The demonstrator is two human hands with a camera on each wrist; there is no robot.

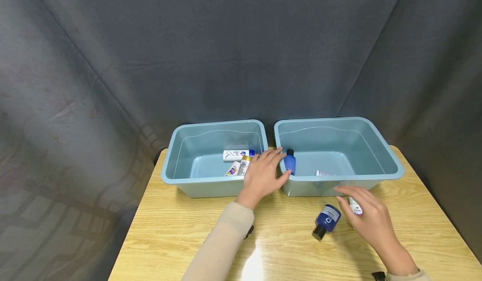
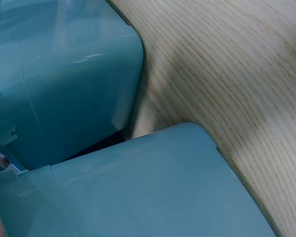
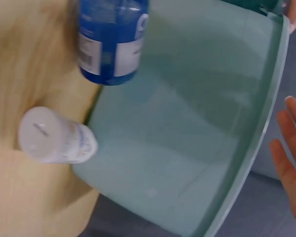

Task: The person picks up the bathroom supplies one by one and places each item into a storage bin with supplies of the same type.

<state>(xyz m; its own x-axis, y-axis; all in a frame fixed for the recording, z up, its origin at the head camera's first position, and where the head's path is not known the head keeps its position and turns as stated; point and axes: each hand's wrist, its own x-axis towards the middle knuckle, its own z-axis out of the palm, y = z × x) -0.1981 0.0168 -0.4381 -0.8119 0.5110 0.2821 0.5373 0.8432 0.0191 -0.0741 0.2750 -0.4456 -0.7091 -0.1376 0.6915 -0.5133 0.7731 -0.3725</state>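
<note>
Two-handed, apparently at a picking-up step, with left hand (image 1: 263, 174) loosely spread beside binned blue bottle (image 1: 290, 164) near centre, right hand (image 1: 370, 216) relaxed by white bottle (image 1: 355, 207) at lower right, likely calling next for pinching it.

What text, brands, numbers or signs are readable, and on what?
No word or number reads reliably.
Blue bottle on the table: one large white character, unclear; rest blurred.
White bottle: print too blurred.
White-and-blue pack, gold-topped container, purple-marked container: print too small.
</note>
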